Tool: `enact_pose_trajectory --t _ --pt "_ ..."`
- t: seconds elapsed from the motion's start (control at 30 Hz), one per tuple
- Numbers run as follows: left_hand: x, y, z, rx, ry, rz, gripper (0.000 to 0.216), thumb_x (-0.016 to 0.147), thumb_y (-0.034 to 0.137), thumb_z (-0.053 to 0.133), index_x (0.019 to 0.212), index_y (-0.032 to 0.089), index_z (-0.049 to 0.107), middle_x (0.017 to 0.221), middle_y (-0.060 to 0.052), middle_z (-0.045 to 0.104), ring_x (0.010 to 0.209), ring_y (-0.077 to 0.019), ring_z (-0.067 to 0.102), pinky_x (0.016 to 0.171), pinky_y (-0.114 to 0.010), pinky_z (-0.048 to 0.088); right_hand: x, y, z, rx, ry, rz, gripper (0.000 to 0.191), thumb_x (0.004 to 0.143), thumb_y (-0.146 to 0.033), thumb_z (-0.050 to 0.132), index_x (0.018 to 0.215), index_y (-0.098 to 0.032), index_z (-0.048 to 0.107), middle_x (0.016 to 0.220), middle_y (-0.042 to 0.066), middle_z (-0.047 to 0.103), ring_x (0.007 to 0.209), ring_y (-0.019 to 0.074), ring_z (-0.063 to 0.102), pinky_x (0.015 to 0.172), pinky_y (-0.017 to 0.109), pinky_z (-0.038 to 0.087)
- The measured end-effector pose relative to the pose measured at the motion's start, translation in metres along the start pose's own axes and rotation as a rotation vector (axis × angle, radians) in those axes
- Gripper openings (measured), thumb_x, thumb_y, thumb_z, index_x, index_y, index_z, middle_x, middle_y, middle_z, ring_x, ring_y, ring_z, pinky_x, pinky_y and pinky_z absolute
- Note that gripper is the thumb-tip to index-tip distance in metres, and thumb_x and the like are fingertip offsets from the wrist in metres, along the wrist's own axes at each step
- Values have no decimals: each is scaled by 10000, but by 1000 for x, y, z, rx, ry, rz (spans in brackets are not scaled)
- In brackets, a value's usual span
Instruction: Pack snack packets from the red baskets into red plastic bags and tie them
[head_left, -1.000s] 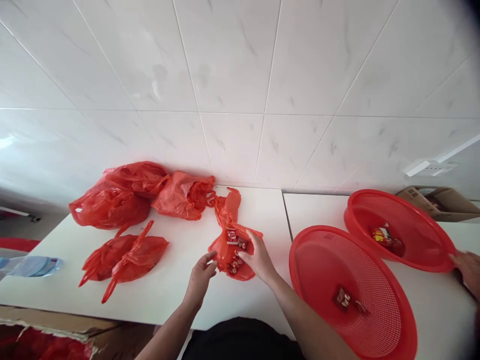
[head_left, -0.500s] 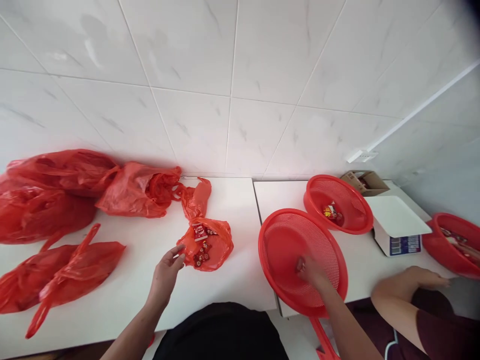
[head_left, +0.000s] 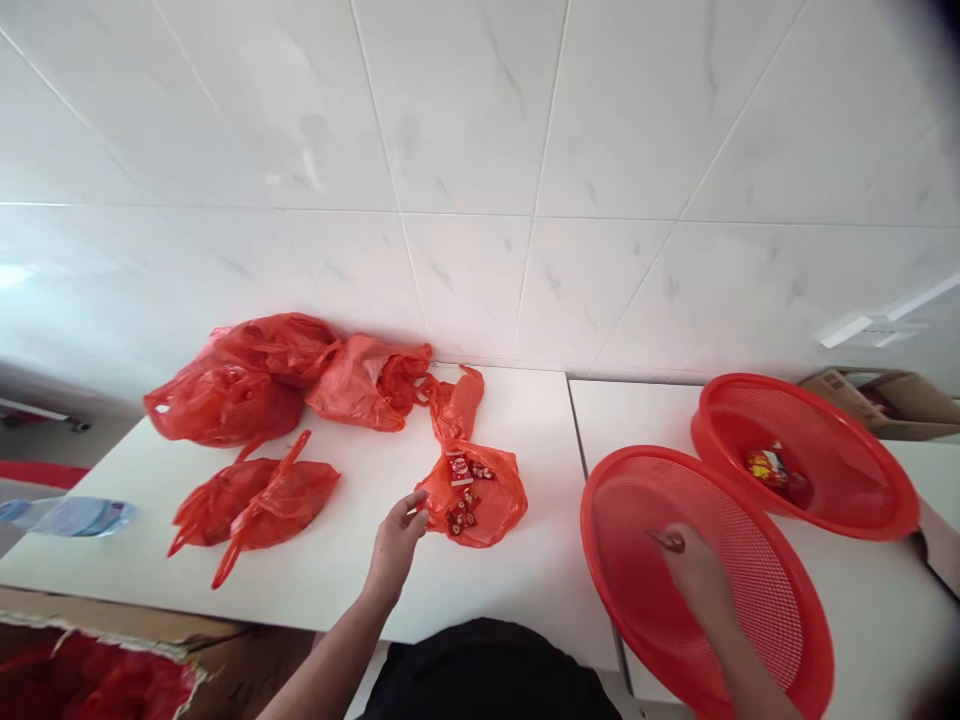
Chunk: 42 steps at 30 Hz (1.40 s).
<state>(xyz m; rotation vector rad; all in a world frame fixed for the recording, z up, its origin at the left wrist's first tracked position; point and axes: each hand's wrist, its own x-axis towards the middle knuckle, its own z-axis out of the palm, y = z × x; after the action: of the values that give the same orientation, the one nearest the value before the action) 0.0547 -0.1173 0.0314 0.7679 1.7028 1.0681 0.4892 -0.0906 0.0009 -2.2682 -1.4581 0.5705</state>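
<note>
Open red thin-plastic bag (head_left: 495, 510) sits on the white tabletop (head_left: 352, 590), mouth up, rim spread roughly round, walls slumped. Small red-and-white wrapped pieces (head_left: 461, 515) lie inside, bunched toward its left; right part of the floor is bare.

Left hand (head_left: 397, 545) at the bag's left rim, thumb and index nearly together; can't tell if they pinch the film. Right hand (head_left: 697, 575) is well right of the bag, over the near red perforated plastic basket (head_left: 604, 550), fingertips closed on a small dark-red wrapped piece (head_left: 667, 541), blurred.

Around the bag: a twisted red plastic tail (head_left: 459, 405) adjoins its far side. Crumpled red plastic bag (head_left: 352, 390) and bulky filled red bags (head_left: 225, 405) beyond it, far left, along the white tiled wall (head_left: 480, 290). Two tied red bags (head_left: 289, 505) left of it, clear plastic bottle (head_left: 79, 517) farther left. Second red basket (head_left: 806, 387) with yellow-and-red packets (head_left: 769, 468) far right, touching or nearly touching the first; brown cardboard box (head_left: 915, 400) behind that.

Open tabletop: strip right of the bag up to the table seam (head_left: 577, 430), plus the near side to the table edge. Tall basket rim stands between bag and right hand.
</note>
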Motion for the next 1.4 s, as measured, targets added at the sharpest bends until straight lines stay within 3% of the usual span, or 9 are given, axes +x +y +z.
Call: enact_pose_trajectory --t 0.23,0.4,0.57,0.7,0.87,0.97,1.13,1.33,1.4 --pt "-4 4 0 -32 2 -1 559 751 403 612 1231 118 589 830 -55 699 815 -209 638 814 -356 472 -39 -156 39 463 -269 -405 108 745 -282 541 830 -230 582 902 42 653 821 203 618 723 300 475" --pt "-5 8 -4 -30 -4 29 526 755 389 612 1218 139 602 907 -76 716 856 -218 639 822 -350 466 -53 -212 98 453 -418 -573 275 699 -186 513 950 -230 618 988 43 627 882 205 618 773 335 505" --pt "-3 4 -9 3 -12 44 516 757 373 618 1225 158 609 926 -84 722 871 -225 647 841 -357 457 -39 -210 112 233 -220 -613 537 726 -159 493 1254 -252 521 1180 80 571 1100 248 554 936 393 462" --pt "-3 6 -10 72 -31 58 481 772 364 595 1209 164 619 961 -83 720 866 -210 653 831 -346 471 -28 -195 115 59 -205 -430 654 737 -303 581 1352 -175 400 1262 145 499 1111 268 545 844 351 482" --pt "-1 36 -11 148 -10 123 419 761 331 594 1145 173 650 999 -84 717 950 -224 654 828 -348 496 -15 -193 108 32 -370 -246 285 771 -407 529 917 -173 600 990 102 615 804 209 599 646 301 427" --pt "-2 66 -19 127 42 253 369 790 333 575 1116 177 647 1027 -83 709 957 -209 652 812 -333 513 -11 -204 80 207 -344 -277 220 799 -419 502 729 -212 533 778 10 607 720 166 562 634 269 396" --pt "-7 103 -32 221 173 528 258 829 319 568 1044 209 658 1068 -58 688 912 -169 650 796 -300 520 -19 -216 21 586 -362 -251 288 765 -493 601 724 -222 514 699 -35 548 679 142 503 633 254 385" --pt "-3 106 -41 500 191 691 316 849 227 536 1155 228 613 937 -27 703 800 -150 639 747 -292 524 -33 -211 11 874 -411 -206 315 715 -444 716 699 -211 504 1227 49 585 1065 203 554 843 302 433" --pt "-2 107 -43 652 174 813 261 868 211 523 1101 227 641 934 -37 705 835 -170 628 767 -311 514 -34 -213 21 1051 -465 -174 308 728 -423 719 701 -216 492 1194 48 616 1081 195 556 887 324 432"
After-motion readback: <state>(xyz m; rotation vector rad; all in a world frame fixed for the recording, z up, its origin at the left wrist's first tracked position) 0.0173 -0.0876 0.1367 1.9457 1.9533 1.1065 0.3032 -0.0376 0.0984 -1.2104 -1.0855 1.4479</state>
